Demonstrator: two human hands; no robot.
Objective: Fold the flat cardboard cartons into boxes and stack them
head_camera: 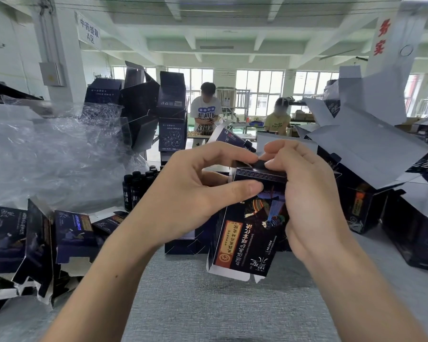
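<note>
A dark navy printed carton (247,238), partly formed into a box, is held up above the grey table (208,304) at centre. My left hand (198,191) grips its upper left side, thumb on the printed front face and index finger on the top flap. My right hand (307,193) holds the upper right side, its fingertips pinching the top flap. The carton's bottom flaps hang open, white inside. Folded boxes (171,119) stand stacked at the back left. More folded boxes (371,154) pile up on the right.
Flat and half-opened cartons (35,243) lie heaped at the left edge. Crumpled clear plastic wrap (47,154) fills the left. Several dark bottles (139,186) stand behind my left hand. Two people work at a table at the back.
</note>
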